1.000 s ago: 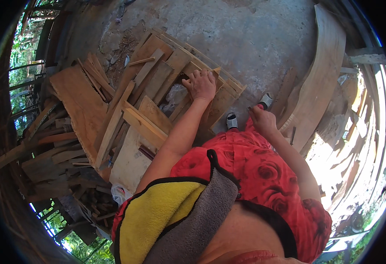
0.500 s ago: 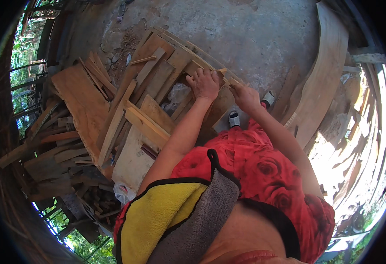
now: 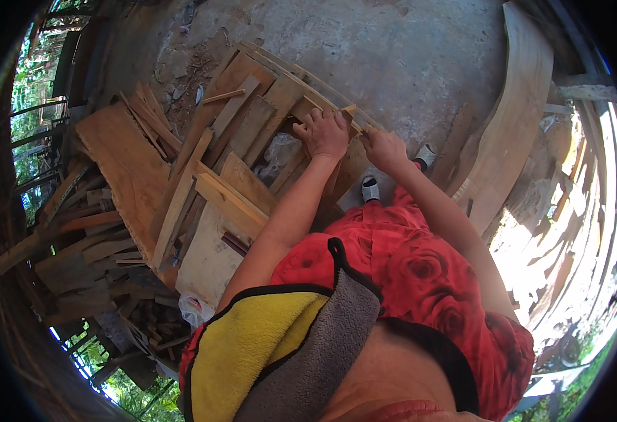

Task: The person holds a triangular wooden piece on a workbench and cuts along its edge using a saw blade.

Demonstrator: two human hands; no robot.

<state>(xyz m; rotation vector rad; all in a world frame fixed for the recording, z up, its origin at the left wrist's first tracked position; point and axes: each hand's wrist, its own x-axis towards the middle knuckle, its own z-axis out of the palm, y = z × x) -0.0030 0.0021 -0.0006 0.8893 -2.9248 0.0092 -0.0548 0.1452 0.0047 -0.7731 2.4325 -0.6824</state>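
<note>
Near the right end of a pile of boards, my left hand (image 3: 325, 133) curls its fingers over a small piece of wood (image 3: 350, 110), whose light pointed end sticks out beside the fingers. Just right of it, my right hand (image 3: 384, 149) is closed with its fingertips against the wood's edge; what it grips is hidden under the fingers. Below both hands lies a brown board (image 3: 351, 167). A long narrow wooden strip (image 3: 322, 88) runs along the far edge of the pile, beyond my left hand.
Planks and offcuts (image 3: 234, 141) spread to the left, with a wide rough-edged board (image 3: 129, 176) beyond them. A clear plastic bag (image 3: 279, 151) lies among the boards. Concrete floor (image 3: 393, 56) stretches ahead. A long curved plank (image 3: 512, 119) leans at the right. My shoes (image 3: 370, 188) stand below my right forearm.
My right hand has shifted slightly left and up, close to the left hand. The left hand stays over the same piece of wood; the whole view has drifted a little.
</note>
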